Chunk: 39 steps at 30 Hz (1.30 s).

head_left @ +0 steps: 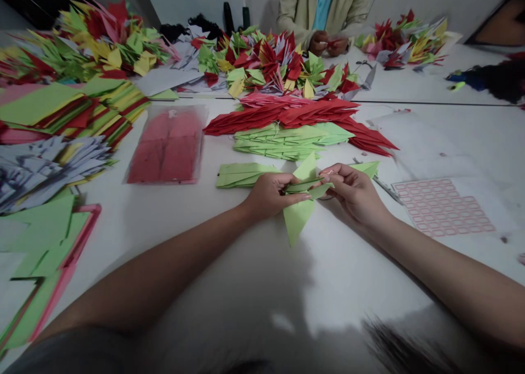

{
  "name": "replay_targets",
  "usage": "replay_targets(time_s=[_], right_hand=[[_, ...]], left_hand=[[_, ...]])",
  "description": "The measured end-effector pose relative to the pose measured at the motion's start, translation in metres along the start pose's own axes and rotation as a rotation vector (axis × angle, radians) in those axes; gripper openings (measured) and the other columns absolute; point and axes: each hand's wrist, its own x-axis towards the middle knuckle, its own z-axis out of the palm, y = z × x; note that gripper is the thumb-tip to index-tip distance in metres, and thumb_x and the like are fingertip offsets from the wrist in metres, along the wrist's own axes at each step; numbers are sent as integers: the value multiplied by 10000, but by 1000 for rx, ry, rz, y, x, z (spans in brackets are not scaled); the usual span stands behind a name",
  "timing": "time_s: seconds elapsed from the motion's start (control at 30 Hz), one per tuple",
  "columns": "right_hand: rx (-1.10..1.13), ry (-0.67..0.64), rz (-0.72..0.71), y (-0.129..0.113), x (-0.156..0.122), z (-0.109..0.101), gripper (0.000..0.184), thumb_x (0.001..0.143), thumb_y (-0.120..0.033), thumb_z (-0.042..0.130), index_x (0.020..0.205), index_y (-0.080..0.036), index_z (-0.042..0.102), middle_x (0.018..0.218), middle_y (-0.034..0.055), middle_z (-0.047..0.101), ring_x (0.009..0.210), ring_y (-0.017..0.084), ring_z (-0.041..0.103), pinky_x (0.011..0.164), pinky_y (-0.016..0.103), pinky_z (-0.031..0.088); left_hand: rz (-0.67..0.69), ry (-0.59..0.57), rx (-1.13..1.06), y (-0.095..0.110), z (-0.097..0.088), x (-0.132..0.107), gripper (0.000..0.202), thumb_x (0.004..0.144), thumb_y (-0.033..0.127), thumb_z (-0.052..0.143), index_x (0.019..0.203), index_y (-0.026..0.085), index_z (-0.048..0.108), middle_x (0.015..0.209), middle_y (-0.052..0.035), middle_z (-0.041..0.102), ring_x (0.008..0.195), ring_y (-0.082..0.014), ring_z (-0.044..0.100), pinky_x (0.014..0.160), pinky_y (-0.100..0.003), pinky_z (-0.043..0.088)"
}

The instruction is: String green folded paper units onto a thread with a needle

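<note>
My left hand [270, 196] and my right hand [355, 193] both pinch a folded piece of light green origami paper [299, 212] between them, and one long point of it hangs toward me. A small thin glint shows at my right fingertips, too small to name. Just left of my left hand lies a flat stack of green folded paper [246, 175]. Beyond my hands sit a larger pile of green folded pieces [287, 142] and a pile of red folded pieces [283, 114]. Another green point [366, 169] sticks out past my right hand.
A sheet of pink-outlined labels [443, 207] and a slim metal tool [388, 191] lie to the right. A bag of red paper [168, 144] and heaps of coloured folded paper cover the left and far side. Across the table, a co-worker's hands [328, 43] hold something red.
</note>
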Motion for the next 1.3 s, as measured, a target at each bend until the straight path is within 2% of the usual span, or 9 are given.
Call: replay_targets(time_s=[0.27,0.5,0.63,1.0,1.1,1.3], right_hand=[[117,-22,118,5,3,-2,201,672,-309,837,776,-194,709,737,2,676,622,81,586,567,176,496],[108,-21,136,3,3,-2,147,708,-287,804,772,-192,712,772,18,673,665,99,589,551,186,492],[127,-29,141,2,3,-2,143,707,-278,804,775,-189,714,770,13,667,615,83,557,554,183,491],[169,-41,172,3,3,-4,309,608,-335,871,835,-192,720,763,11,708,593,75,567,579,172,492],[136,-42,133,3,4,-4,294,630,-352,861,821,-190,707,765,11,709,600,78,576,578,177,492],[-97,51,-143,-3,-2,2,204,740,-360,793,805,-211,669,717,9,706,618,113,607,630,236,515]], left_hand=[[2,-53,64,-6,-3,1,370,705,467,735,798,111,698,630,17,475,613,-103,447,544,-215,324],[-2,-62,42,-6,-3,1,380,707,474,734,793,106,700,625,18,456,615,-103,432,546,-216,312],[-14,-69,-7,-5,-2,1,379,703,475,739,773,106,688,620,26,423,611,-93,396,542,-212,298],[-44,-83,28,-2,-3,1,466,716,514,705,555,124,508,563,43,329,549,-67,312,489,-207,226],[-49,-80,42,-2,-3,1,498,706,522,708,524,132,459,550,44,323,539,-65,301,480,-208,219],[-69,-32,-5,-1,-3,1,397,698,495,722,656,113,623,577,29,417,562,-85,382,509,-212,285]])
